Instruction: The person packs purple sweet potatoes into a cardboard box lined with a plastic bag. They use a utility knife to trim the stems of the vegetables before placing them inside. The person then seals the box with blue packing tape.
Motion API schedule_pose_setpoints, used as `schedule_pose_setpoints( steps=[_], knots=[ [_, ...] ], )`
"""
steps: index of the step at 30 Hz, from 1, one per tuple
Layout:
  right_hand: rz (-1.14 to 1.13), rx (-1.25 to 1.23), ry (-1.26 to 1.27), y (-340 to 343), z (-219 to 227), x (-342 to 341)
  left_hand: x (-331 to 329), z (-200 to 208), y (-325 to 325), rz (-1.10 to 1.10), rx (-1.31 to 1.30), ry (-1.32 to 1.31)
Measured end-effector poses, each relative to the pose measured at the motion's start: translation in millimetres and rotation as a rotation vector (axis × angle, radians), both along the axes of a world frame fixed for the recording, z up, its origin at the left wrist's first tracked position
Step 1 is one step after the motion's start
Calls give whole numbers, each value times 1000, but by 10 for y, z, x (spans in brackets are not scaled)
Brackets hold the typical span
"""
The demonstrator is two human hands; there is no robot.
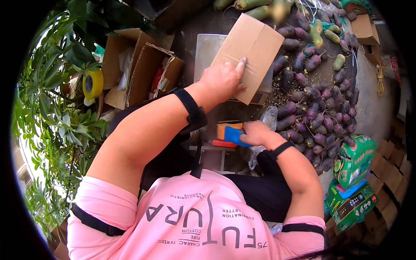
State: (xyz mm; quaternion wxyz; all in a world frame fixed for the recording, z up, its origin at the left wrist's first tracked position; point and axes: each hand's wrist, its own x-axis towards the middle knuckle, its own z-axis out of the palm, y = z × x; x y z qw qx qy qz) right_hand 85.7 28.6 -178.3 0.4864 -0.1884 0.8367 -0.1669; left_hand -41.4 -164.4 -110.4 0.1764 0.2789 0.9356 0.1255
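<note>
My left hand (224, 78) lies flat on a closed brown cardboard box (255, 45), its fingers spread across the lower left part of the box. The box stands tilted on a pale grey slab (206, 52). Lower down, my right hand (255, 133) grips a blue and orange tape dispenser (229, 134) with a red edge, held just below the box. Both wrists wear black bands.
A heap of purple root vegetables (312, 104) with some green ones (333, 37) spreads to the right. Open cardboard boxes (143, 69) and a yellow tape roll (93, 84) sit at the left beside leafy plants (56, 121). Green printed bags (353, 182) lie at lower right. A clear plastic bag (269, 118) lies near my right hand.
</note>
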Motion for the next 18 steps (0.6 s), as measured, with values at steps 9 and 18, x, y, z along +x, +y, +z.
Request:
schedule_pose_setpoints(
  steps=[9, 18],
  knots=[
    [-1007, -391, 60, 1653, 1479, -730, 11, -18, 10, 25, 18, -29],
    [-1074, -841, 256, 778, 1583, -2037, -25, 132, 49, 8, -76, -154]
  ],
)
